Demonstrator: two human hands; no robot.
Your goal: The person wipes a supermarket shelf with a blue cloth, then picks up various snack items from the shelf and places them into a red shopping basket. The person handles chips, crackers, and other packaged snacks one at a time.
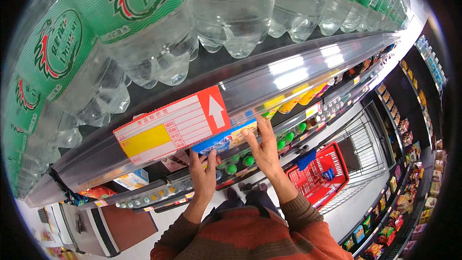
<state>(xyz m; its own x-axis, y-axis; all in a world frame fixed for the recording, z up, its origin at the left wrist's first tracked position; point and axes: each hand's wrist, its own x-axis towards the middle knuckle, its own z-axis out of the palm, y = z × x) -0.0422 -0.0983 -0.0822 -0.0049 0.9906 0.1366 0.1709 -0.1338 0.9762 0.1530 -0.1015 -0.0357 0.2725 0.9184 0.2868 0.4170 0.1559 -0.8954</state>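
A long blue snack package (224, 140) with a pale picture on its right part lies level between my two hands, partly under the edge of the upper shelf. My left hand (203, 173) grips its left end, thumb and fingers on its near side. At the right end my right hand (265, 144) holds it, with the thumb on the front face and the fingers over the far end. Just above the package, a red and white price tag (171, 125) with a yellow field is fixed to the shelf edge.
Large water bottles (231, 18) with green labels line the top shelf. Bottles with green caps (249, 160) stand lower down. A red shopping basket (337, 173) sits in a wire cart (361, 144) to my right. Another stocked shelf (404, 187) runs along the aisle's far side.
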